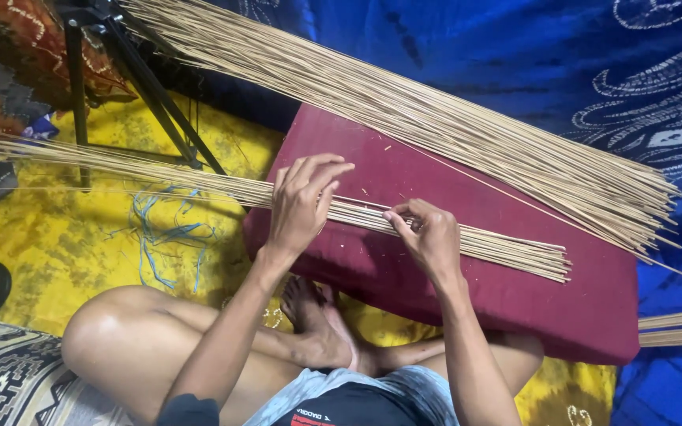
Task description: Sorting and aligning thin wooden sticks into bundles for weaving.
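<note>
Sticks [467, 241] lie across a maroon cushion [515, 300]; left hand [301, 207] rests on them, fingers loosely apart, right hand [429, 234] pinches some.

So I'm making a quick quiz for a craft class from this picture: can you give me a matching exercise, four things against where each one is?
Things:
1. left hand
2. right hand
3. big stick bundle
4. tripod

Places:
A. standing on the yellow cloth, top left
B. pinching sticks of the small bundle on the red cushion
C. lying slantwise across the cushion's far edge
D. fingers spread over the small bundle at the cushion's left end

Pairs: 1-D, 2-B, 3-C, 4-A
</note>
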